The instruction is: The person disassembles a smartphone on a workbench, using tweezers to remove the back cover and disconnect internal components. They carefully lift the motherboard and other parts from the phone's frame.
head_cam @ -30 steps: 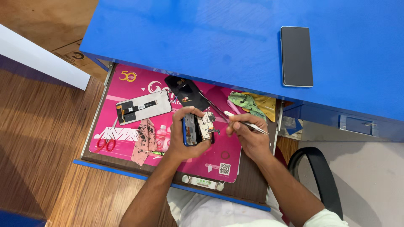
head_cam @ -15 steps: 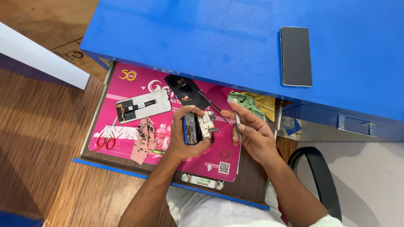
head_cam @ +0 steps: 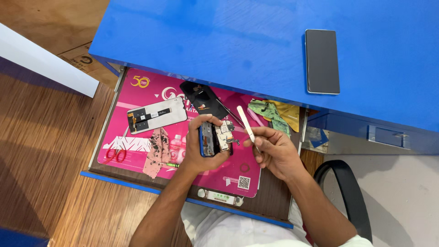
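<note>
My left hand (head_cam: 201, 153) grips an opened phone (head_cam: 215, 138) with a blue edge, its circuit board and inner parts facing up, held over the pull-out drawer. My right hand (head_cam: 273, 153) is just right of it and holds a thin white tool (head_cam: 247, 124), which points up and to the left, clear of the phone. A pink printed sheet (head_cam: 151, 87) lines the drawer under both hands.
A display panel (head_cam: 156, 115), a black back cover (head_cam: 204, 98), red-handled scissors (head_cam: 116, 152), a small green-tipped screwdriver (head_cam: 170, 164), torn pink pieces and green and yellow scraps (head_cam: 274, 113) lie in the drawer. A dark phone (head_cam: 322, 61) rests on the blue desk top (head_cam: 219, 41). A black chair arm (head_cam: 348, 192) is at the right.
My right hand has pulled back from the opened phone and turned the white tool from lying sideways to pointing up and left. My left hand keeps the phone in the same place.
</note>
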